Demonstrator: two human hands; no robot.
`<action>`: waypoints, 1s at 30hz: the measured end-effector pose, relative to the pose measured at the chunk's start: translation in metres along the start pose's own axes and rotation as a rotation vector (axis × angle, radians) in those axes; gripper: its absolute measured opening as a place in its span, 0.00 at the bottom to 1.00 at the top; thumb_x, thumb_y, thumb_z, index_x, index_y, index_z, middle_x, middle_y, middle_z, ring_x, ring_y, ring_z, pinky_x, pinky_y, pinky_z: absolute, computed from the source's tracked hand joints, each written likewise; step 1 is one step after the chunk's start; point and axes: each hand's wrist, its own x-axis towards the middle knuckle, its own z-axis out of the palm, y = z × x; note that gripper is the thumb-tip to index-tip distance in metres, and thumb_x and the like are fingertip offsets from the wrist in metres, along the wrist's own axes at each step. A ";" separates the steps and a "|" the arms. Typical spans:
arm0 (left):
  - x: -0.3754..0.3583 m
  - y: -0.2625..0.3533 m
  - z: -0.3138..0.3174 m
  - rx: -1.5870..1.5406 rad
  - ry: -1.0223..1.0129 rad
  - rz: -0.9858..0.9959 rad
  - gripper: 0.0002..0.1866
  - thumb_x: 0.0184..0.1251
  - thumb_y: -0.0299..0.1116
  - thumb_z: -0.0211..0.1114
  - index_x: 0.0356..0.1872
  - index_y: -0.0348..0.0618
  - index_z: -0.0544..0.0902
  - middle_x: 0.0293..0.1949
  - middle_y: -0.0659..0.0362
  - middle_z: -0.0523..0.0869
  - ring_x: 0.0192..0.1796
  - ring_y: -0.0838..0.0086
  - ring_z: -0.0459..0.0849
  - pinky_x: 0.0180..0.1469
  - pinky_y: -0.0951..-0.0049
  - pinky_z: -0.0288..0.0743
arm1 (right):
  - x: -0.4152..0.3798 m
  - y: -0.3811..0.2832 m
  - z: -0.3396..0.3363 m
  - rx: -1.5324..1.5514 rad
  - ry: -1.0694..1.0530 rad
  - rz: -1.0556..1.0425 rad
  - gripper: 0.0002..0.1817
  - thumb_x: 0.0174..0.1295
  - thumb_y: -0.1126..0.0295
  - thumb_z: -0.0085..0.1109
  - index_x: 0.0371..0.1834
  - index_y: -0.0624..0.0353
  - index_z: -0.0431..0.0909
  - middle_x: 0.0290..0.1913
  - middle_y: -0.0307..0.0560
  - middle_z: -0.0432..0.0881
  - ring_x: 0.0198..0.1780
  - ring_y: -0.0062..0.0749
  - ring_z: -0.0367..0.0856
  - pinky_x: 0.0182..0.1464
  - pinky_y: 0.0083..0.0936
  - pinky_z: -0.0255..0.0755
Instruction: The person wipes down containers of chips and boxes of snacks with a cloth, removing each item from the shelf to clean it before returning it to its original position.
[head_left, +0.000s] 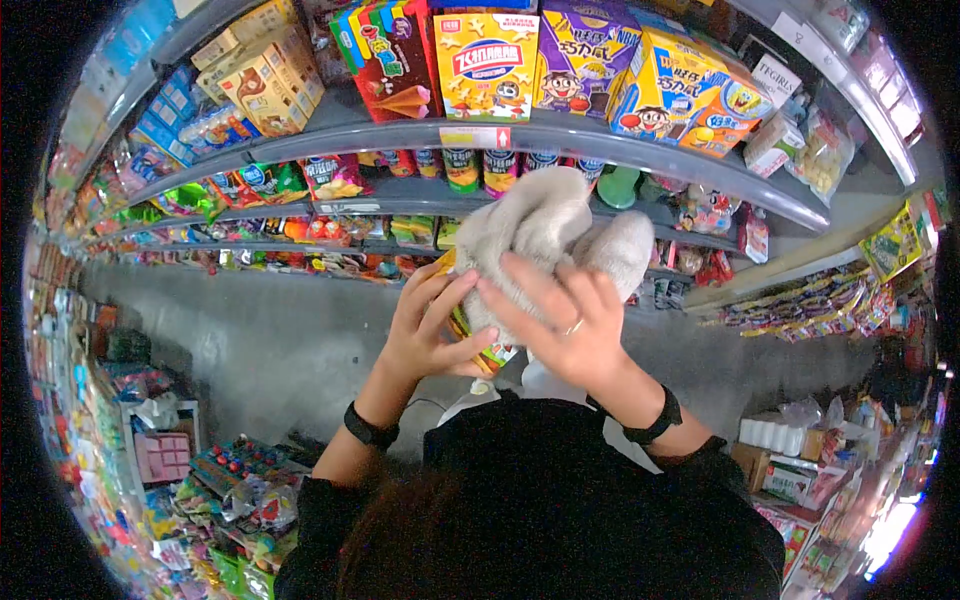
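Observation:
In front of my chest, my left hand [432,325] has its fingers bent around a yellow, colourfully printed snack package [494,360]. Most of that package is hidden behind a pale grey, soft cloth [500,235]. My right hand [575,325], wearing a ring, grips the cloth and presses it against the package's face. The cloth is bunched, with folds standing up beyond my fingers. The fingertips of both hands meet near the cloth's lower part. Dark bands circle both wrists.
Ahead, a curved-looking grey shelf [390,135] carries snack boxes, among them a yellow box [488,65] and a purple box [580,55]. Lower shelves hold bagged snacks and cans. Hanging packets [810,315] line the right; stacked goods [235,480] stand at lower left.

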 end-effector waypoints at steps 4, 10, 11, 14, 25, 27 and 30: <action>-0.006 -0.004 -0.013 -0.028 -0.009 0.162 0.18 0.56 0.57 0.62 0.46 0.69 0.77 0.55 0.55 0.72 0.51 0.61 0.73 0.51 0.52 0.72 | 0.003 0.017 0.012 0.030 -0.068 0.245 0.23 0.42 0.73 0.56 0.47 0.49 0.79 0.53 0.46 0.76 0.43 0.40 0.76 0.45 0.32 0.71; -0.031 -0.014 0.001 -0.028 0.116 0.064 0.37 0.47 0.68 0.62 0.53 0.53 0.75 0.55 0.45 0.69 0.57 0.56 0.69 0.54 0.49 0.67 | -0.064 0.094 0.064 0.490 -0.006 0.762 0.32 0.33 0.89 0.43 0.48 0.60 0.77 0.52 0.53 0.77 0.56 0.47 0.73 0.61 0.32 0.63; -0.024 -0.008 0.011 -0.134 0.236 -0.139 0.39 0.48 0.67 0.61 0.55 0.48 0.72 0.56 0.43 0.68 0.58 0.54 0.67 0.57 0.48 0.63 | -0.066 0.093 0.061 0.545 0.008 0.777 0.32 0.34 0.89 0.42 0.49 0.61 0.77 0.52 0.53 0.77 0.57 0.45 0.73 0.62 0.31 0.62; -0.022 -0.002 0.041 -0.356 0.306 -0.440 0.41 0.55 0.57 0.58 0.64 0.37 0.61 0.62 0.43 0.63 0.65 0.53 0.61 0.66 0.53 0.50 | -0.061 0.080 0.045 0.671 0.026 0.801 0.33 0.33 0.89 0.42 0.50 0.64 0.76 0.52 0.50 0.77 0.59 0.40 0.72 0.64 0.28 0.59; -0.023 0.003 0.104 -1.827 -0.321 -1.322 0.39 0.54 0.48 0.62 0.65 0.39 0.61 0.59 0.49 0.73 0.59 0.60 0.74 0.62 0.59 0.67 | -0.078 0.090 0.013 0.637 0.002 0.518 0.33 0.34 0.83 0.53 0.52 0.50 0.77 0.53 0.51 0.74 0.53 0.47 0.75 0.53 0.35 0.72; -0.020 0.011 0.114 -1.939 -0.077 -1.497 0.35 0.61 0.53 0.58 0.64 0.41 0.64 0.56 0.49 0.76 0.54 0.60 0.79 0.58 0.57 0.72 | -0.089 0.087 0.007 0.608 -0.026 0.468 0.34 0.34 0.81 0.56 0.53 0.48 0.77 0.54 0.50 0.73 0.53 0.46 0.76 0.52 0.35 0.73; -0.014 0.019 0.132 -1.657 -0.105 -1.590 0.35 0.63 0.56 0.55 0.63 0.42 0.64 0.54 0.50 0.78 0.51 0.61 0.81 0.53 0.59 0.76 | -0.103 0.087 0.005 0.546 -0.065 0.395 0.35 0.34 0.74 0.64 0.55 0.42 0.75 0.58 0.46 0.70 0.52 0.41 0.77 0.48 0.35 0.76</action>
